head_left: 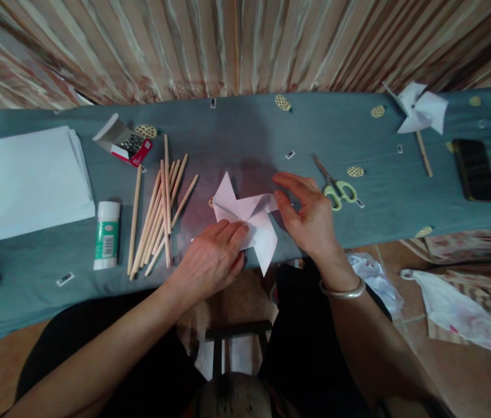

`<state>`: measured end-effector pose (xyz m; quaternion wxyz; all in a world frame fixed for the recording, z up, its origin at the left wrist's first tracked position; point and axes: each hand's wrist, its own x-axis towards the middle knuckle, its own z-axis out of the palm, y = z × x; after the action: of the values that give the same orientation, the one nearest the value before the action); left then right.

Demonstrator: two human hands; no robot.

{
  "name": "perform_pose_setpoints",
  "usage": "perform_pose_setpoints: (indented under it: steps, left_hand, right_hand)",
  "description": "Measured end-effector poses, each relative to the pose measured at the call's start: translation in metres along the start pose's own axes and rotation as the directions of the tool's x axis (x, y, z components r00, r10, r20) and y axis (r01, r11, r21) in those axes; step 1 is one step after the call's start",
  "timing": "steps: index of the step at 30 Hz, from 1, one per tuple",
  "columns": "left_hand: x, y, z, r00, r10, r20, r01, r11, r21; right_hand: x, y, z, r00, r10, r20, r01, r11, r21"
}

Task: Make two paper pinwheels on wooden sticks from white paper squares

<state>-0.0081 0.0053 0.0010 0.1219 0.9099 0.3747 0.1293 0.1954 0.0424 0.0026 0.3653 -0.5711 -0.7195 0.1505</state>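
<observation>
A white paper pinwheel (265, 230) with folded blades lies at the near edge of the cloth-covered table. Over its lower left blade, my left hand (212, 252) is closed, fingers pressed together and gripping the paper near the centre. My right hand (308, 215) is beside the right blade, its thumb and index finger apart, the thumb close to the blade's tip. Whether that thumb touches the paper is unclear. Just right of my right hand lie scissors (334, 187) with pale green handles. Several wooden sticks (158, 217) lie in a loose pile left of the pinwheel.
A glue stick (107, 235) stands left of the sticks, near an open box of metal pins (129, 145). White paper sheets (27, 183) are stacked at far left. At right are a finished pinwheel on a stick (422, 110) and a phone (475, 169). Curtains hang behind.
</observation>
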Motion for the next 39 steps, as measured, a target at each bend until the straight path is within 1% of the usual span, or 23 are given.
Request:
perform_pose_setpoints:
  steps: [5,8,11,13,14,16,18,20,21,23,25,26,28,30,32,34,36,39]
  left_hand:
    - [0.003,0.0,0.0,1.0,0.012,-0.006,-0.011,1.0,0.022]
    - [0.004,-0.001,0.001,0.999,0.028,-0.036,-0.027,0.999,0.039]
    - [0.003,-0.002,0.003,0.997,0.047,-0.063,-0.043,0.997,0.071]
    - [0.002,-0.003,0.005,0.996,0.055,-0.076,-0.049,0.995,0.082]
    - [0.002,-0.004,0.007,0.995,0.058,-0.084,-0.051,0.995,0.081]
    - [0.001,-0.005,0.011,0.993,0.058,-0.105,-0.051,0.996,0.068]
    - [0.001,-0.008,0.016,0.988,0.058,-0.143,-0.051,0.997,0.049]
    - [0.001,-0.01,0.021,0.98,0.048,-0.195,-0.044,0.999,0.023]
    - [0.001,-0.012,0.023,0.975,0.033,-0.222,-0.032,0.999,0.005]
    - [0.001,-0.014,0.025,0.966,-0.003,-0.257,-0.007,0.999,-0.038]
    - [0.001,-0.014,0.025,0.961,-0.037,-0.275,0.015,0.996,-0.084]
    - [0.002,-0.014,0.025,0.959,-0.056,-0.277,0.028,0.994,-0.106]
    - [0.002,-0.013,0.024,0.957,-0.101,-0.273,0.061,0.987,-0.15]
    - [0.003,-0.011,0.023,0.954,-0.151,-0.259,0.102,0.976,-0.192]
    - [0.004,-0.009,0.023,0.951,-0.183,-0.25,0.126,0.965,-0.229]
    - [0.004,-0.007,0.023,0.95,-0.191,-0.247,0.126,0.958,-0.257]
    - [0.003,-0.004,0.022,0.95,-0.185,-0.251,0.113,0.955,-0.275]
    - [0.001,0.0,0.02,0.955,-0.158,-0.252,0.086,0.958,-0.275]
  right_hand:
    - [-0.004,-0.007,-0.002,0.999,-0.031,-0.006,0.031,0.998,-0.055]
    - [-0.006,-0.007,-0.006,0.997,0.009,-0.075,-0.015,0.997,-0.072]
    - [-0.01,-0.006,-0.014,0.987,0.066,-0.147,-0.075,0.996,-0.054]
    - [-0.015,-0.007,-0.019,0.98,0.113,-0.164,-0.12,0.992,-0.032]
    - [-0.018,-0.008,-0.022,0.978,0.148,-0.149,-0.152,0.988,-0.02]
    - [-0.026,-0.01,-0.026,0.969,0.242,-0.05,-0.242,0.97,0.001]
    - [-0.035,-0.011,-0.028,0.938,0.329,0.104,-0.334,0.942,0.026]
    - [-0.044,-0.01,-0.026,0.897,0.382,0.222,-0.402,0.914,0.051]
    - [-0.047,-0.01,-0.024,0.882,0.398,0.254,-0.426,0.902,0.069]
    - [-0.051,-0.008,-0.019,0.859,0.43,0.278,-0.477,0.869,0.132]
    - [-0.052,-0.009,-0.014,0.834,0.467,0.295,-0.541,0.798,0.266]
    - [-0.052,-0.01,-0.012,0.817,0.484,0.314,-0.573,0.738,0.356]
    - [-0.05,-0.017,-0.009,0.779,0.492,0.389,-0.626,0.578,0.523]
    - [-0.049,-0.027,-0.008,0.742,0.456,0.492,-0.664,0.398,0.633]
    - [-0.049,-0.037,-0.007,0.717,0.419,0.557,-0.68,0.24,0.693]
    - [-0.05,-0.044,-0.005,0.699,0.417,0.581,-0.675,0.116,0.728]
    - [-0.052,-0.047,-0.003,0.683,0.431,0.59,-0.665,0.032,0.746]
    - [-0.054,-0.044,0.002,0.676,0.431,0.598,-0.648,-0.041,0.761]
